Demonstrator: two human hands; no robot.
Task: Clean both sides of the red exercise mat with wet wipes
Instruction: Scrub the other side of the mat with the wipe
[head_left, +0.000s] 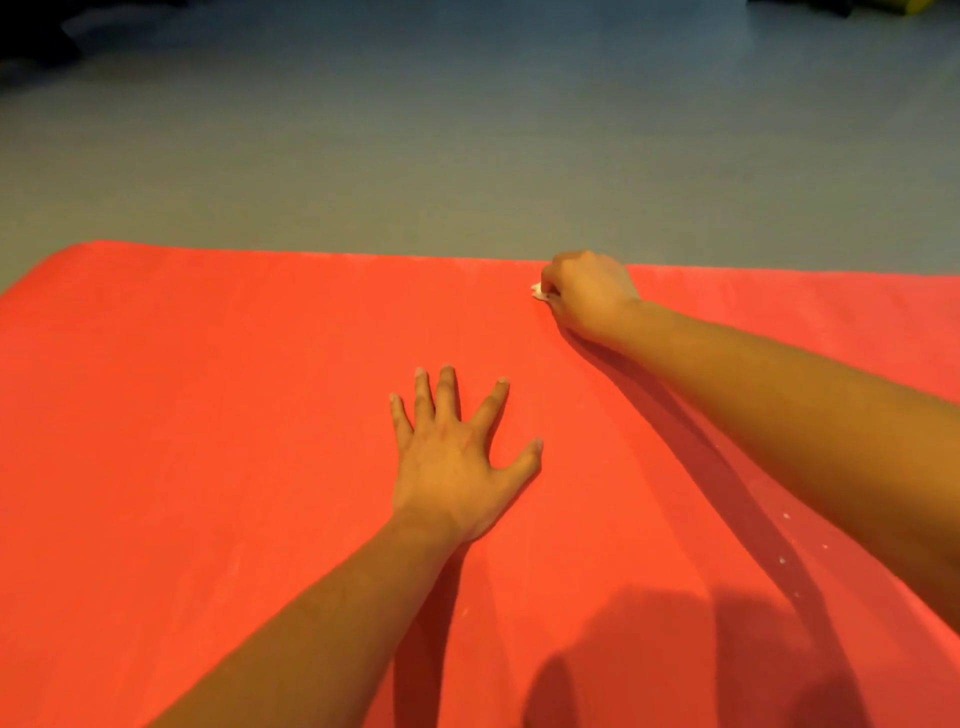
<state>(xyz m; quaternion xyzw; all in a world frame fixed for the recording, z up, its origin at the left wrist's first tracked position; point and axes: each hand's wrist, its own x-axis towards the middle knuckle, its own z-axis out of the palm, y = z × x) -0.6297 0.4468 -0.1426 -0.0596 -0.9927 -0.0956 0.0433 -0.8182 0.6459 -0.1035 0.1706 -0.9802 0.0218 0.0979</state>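
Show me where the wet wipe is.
In the head view, the wet wipe is gripped in the right hand, against the red mat near its far edge.

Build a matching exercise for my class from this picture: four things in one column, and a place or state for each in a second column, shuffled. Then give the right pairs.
Column A
1. left hand
2. right hand
3. wet wipe
4. floor

Column B
a. grey, beyond the far edge of the red mat
b. flat on the mat, fingers spread
c. white, poking out from curled fingers
d. curled near the mat's far edge, gripping something

Right pairs: 1-b, 2-d, 3-c, 4-a
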